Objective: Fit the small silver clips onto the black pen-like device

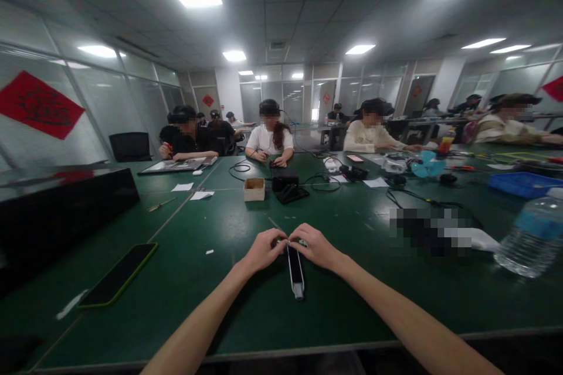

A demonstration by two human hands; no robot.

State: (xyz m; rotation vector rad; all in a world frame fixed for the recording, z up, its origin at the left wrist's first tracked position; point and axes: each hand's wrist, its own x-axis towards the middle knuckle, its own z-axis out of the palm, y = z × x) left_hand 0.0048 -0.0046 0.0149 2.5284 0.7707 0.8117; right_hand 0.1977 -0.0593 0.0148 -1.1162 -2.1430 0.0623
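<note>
A long, narrow device [296, 272] with a black middle, pale edges and a grey near end lies on the green table, pointing away from me. My left hand [266, 249] is closed in a pinch at its far end, from the left. From the right, my right hand [314, 246] pinches at the same end, and the fingertips of both hands nearly meet. Small greenish bits show by the fingertips, too small to name. The fingers partly cover the device's far end.
A phone in a green case [118, 275] lies to the left, a screwdriver [161, 205] beyond it. Ahead stand a small open box [254, 190] and a black box [285, 179]. A water bottle [532, 234] and blue tray [523, 184] are at right. Several people sit across the table.
</note>
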